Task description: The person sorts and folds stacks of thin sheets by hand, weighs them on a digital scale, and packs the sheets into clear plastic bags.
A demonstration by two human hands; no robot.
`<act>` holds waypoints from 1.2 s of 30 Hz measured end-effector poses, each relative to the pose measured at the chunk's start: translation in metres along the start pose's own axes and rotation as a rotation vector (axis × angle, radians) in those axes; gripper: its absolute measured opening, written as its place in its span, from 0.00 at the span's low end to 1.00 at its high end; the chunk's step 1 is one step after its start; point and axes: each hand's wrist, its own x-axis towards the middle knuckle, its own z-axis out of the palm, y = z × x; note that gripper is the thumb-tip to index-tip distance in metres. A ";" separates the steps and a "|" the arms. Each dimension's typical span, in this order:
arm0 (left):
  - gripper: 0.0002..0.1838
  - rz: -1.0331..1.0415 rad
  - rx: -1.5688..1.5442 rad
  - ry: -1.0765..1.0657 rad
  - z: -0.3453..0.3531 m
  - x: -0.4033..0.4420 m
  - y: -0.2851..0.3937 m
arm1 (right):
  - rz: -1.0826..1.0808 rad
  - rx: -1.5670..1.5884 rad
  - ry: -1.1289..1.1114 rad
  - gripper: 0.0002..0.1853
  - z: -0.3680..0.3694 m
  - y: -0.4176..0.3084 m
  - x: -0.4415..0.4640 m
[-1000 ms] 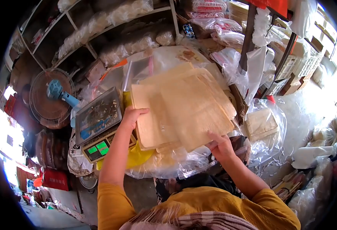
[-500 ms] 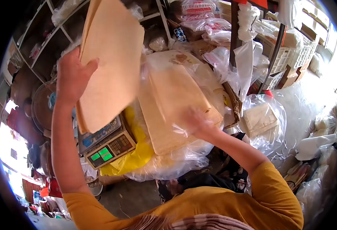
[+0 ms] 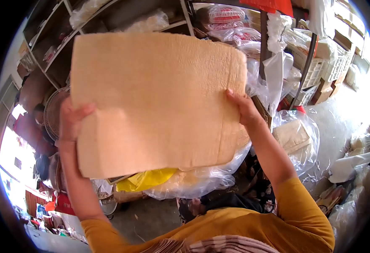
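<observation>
A large tan sheet [image 3: 159, 101] with rough edges and faint crease lines is spread out before me, covering most of the work surface. My left hand [image 3: 73, 118] grips its left edge, thumb on the near face and fingers behind. At the right edge my right hand [image 3: 246, 110] holds it the same way, thumb on top. Under its lower edge show a yellow plastic bag [image 3: 147, 179] and crumpled clear plastic [image 3: 210, 179]. The pile of similar sheets and most of the scale are hidden behind it.
A fan [image 3: 52, 114] stands at the left beside metal shelves [image 3: 62, 40]. Filled plastic bags [image 3: 227, 17] are stacked at the back. On the right are white crates [image 3: 311, 69], a dark post [image 3: 305, 65] and a tan packet in clear plastic [image 3: 294, 137].
The tan sheet, earlier upright in my left hand, now lies broad across the view. My right hand has left the pile and taken its right edge.
</observation>
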 end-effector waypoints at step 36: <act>0.42 -0.327 -0.679 0.082 0.149 -0.103 -0.114 | -0.071 -0.083 -0.021 0.24 0.086 0.005 -0.026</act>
